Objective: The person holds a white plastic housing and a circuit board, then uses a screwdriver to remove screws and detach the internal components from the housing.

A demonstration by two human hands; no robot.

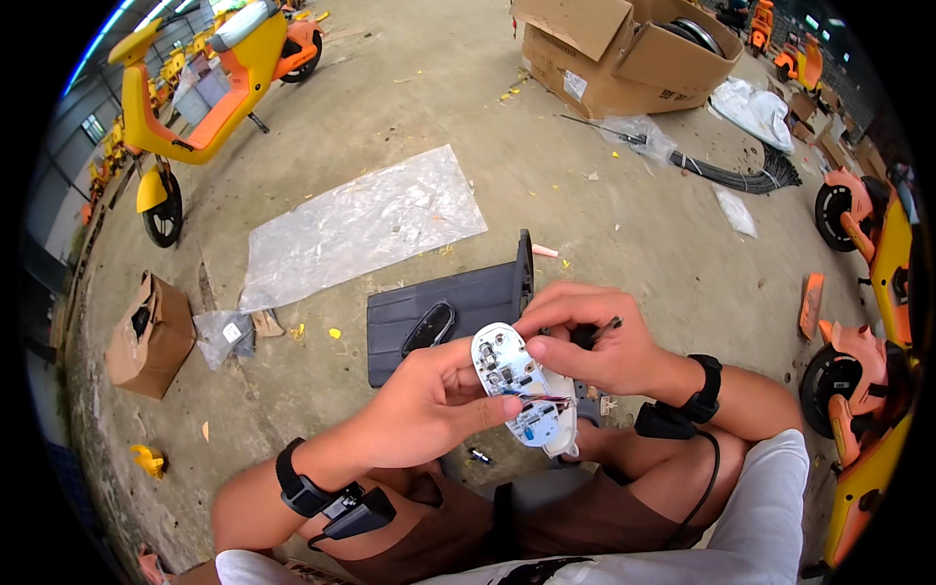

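Observation:
In front of my lap, my left hand [419, 402] grips an oval white circuit board [499, 363], its thumb on the face and its fingers behind. Thin coloured wires [538, 397] cross the board's lower half towards a white housing [558, 419] just behind and to the right. My right hand [609, 346] is closed by the board's upper right edge, thumb and fingertips pinching a small black part [587, 334] whose kind I cannot make out. Beyond the hands, a black oval part [429, 330] lies on a dark grey plastic panel [390, 317].
A clear plastic sheet [366, 219] lies ahead on the concrete floor. An open carton [151, 341] stands left, a larger carton [624, 58] far right, near a bundle of black cables [731, 175]. Yellow and orange scooters stand at the left [210, 122] and right [868, 390].

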